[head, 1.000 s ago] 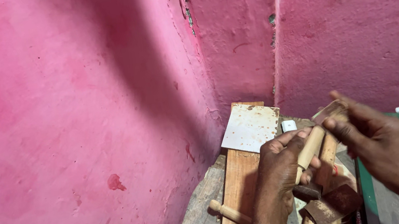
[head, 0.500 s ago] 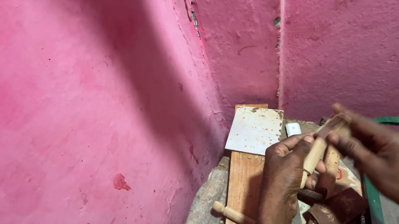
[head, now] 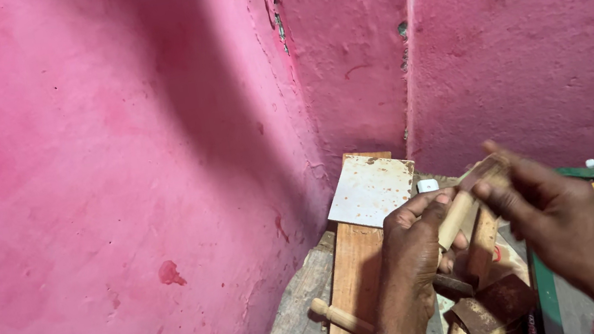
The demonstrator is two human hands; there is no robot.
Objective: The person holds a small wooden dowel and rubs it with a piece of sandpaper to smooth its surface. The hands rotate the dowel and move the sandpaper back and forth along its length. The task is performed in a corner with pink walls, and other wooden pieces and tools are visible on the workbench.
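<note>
Wooden dowel (head: 455, 219) gripped between both hands.

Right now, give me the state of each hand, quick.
Left hand: closed around a wooden dowel.
Right hand: fingers pinched at the dowel's upper end; what they grip cannot be told.

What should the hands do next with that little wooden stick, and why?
Probably bring the right hand in to pinch the free upper end of the wooden stick. The left hand grips its lower part, and the right fingertips sit just beside the tip, so steadying both ends seems the likely small move.
</note>
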